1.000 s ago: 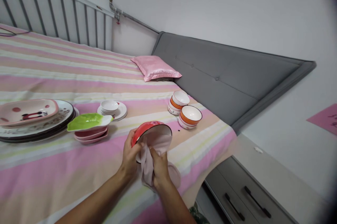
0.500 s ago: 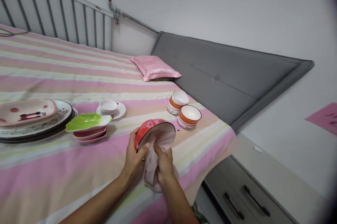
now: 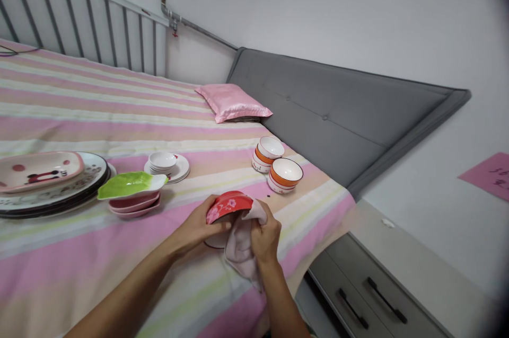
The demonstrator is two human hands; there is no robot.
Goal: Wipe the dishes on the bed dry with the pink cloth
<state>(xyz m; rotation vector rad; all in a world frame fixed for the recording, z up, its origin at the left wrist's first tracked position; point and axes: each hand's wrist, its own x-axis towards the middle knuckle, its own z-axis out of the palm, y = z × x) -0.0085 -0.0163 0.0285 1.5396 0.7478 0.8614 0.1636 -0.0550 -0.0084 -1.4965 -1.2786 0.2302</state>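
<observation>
My left hand (image 3: 198, 225) grips a red bowl with a flower pattern (image 3: 228, 205), now tipped with its outside facing up, just above the striped bed sheet (image 3: 99, 115). My right hand (image 3: 265, 237) is closed on a pale pink cloth (image 3: 240, 242) pressed against the bowl's rim and hanging below it. Two stacks of orange-and-white bowls (image 3: 278, 164) stand just beyond the hands.
On the left lie stacked large plates with a pink dish on top (image 3: 43, 179), a green leaf dish on pink dishes (image 3: 131, 192), and small white saucers (image 3: 167, 164). A pink pillow (image 3: 233, 102) rests by the grey headboard (image 3: 350, 126). A grey drawer unit (image 3: 374, 295) stands on the right.
The bowl has been turned from facing me to its outside up and lowered slightly. My right hand with the cloth has moved from inside the bowl to its right edge.
</observation>
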